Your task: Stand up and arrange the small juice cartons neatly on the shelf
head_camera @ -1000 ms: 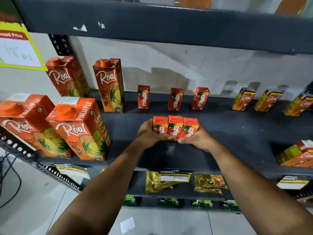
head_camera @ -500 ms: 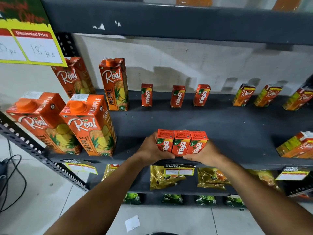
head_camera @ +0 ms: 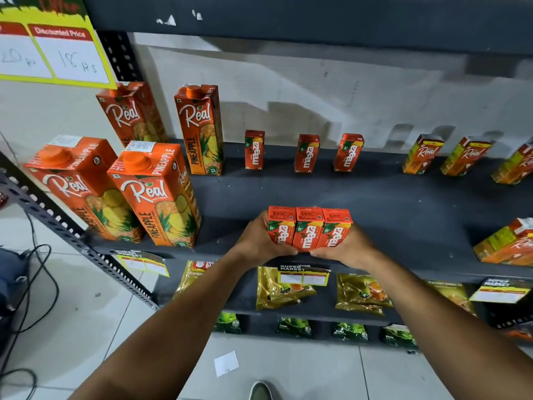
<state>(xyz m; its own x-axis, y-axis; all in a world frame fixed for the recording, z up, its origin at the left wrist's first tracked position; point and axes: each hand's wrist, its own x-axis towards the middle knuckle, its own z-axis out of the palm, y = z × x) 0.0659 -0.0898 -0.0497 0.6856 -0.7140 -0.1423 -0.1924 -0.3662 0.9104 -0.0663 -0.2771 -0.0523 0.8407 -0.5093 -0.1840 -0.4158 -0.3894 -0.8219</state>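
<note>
Three small red Maaza cartons (head_camera: 309,228) stand upright, pressed side by side, at the front edge of the dark grey shelf (head_camera: 389,215). My left hand (head_camera: 256,241) grips the left end of this row and my right hand (head_camera: 344,246) grips the right end, thumbs under the front. Three more small Maaza cartons stand apart along the back wall: one (head_camera: 254,150), one (head_camera: 306,153) and one (head_camera: 347,153) that leans slightly.
Tall Real pineapple cartons (head_camera: 155,194) fill the shelf's left side. Small Real cartons (head_camera: 422,154) stand at the back right and one lies at the right edge (head_camera: 507,243). Snack packets (head_camera: 284,287) sit on the shelf below. Cables (head_camera: 34,272) lie on the floor.
Both hands have drawn the three pressed cartons from mid-shelf toward the front edge. The view has shifted to the left and down.
</note>
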